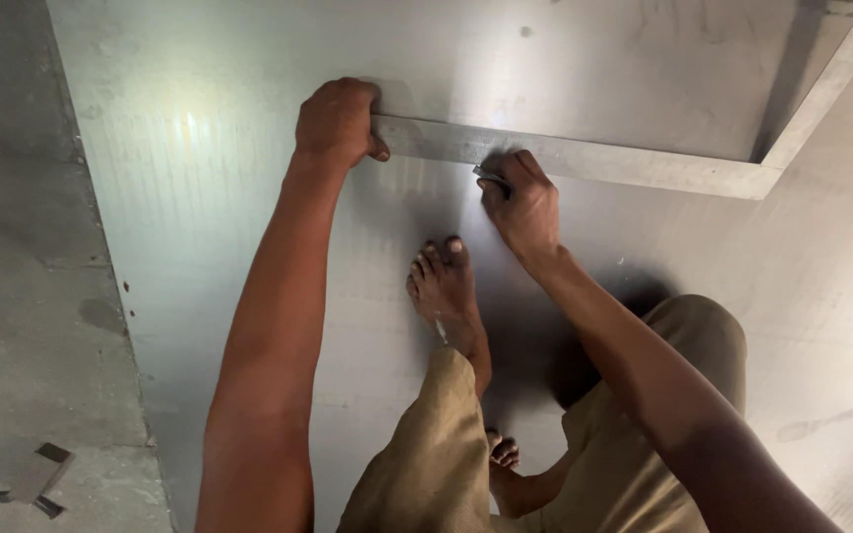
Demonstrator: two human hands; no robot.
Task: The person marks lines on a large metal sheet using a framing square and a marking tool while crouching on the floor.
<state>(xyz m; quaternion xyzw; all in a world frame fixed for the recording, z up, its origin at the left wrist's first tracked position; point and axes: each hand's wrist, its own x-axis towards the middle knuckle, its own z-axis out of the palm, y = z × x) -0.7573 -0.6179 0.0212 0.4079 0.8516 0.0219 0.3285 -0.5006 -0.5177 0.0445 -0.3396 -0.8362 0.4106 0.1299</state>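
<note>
Right hand (523, 205) fingers pinch a small metal scriber (491, 178) against the left-right square bar (584, 158); left hand (338, 120) clamps its end

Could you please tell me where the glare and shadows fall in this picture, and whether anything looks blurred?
Head view: strong glare washes out the metal sheet at upper left of the left hand; a dark shadow pools beneath the right forearm near the knee; the right hand and its small tool look slightly soft; the straight metal bar stays fairly crisp.

The metal square (644, 163) runs off the top edge; the right hand (520, 207) hides most of its small tool (491, 178) (kind unclear).
</note>
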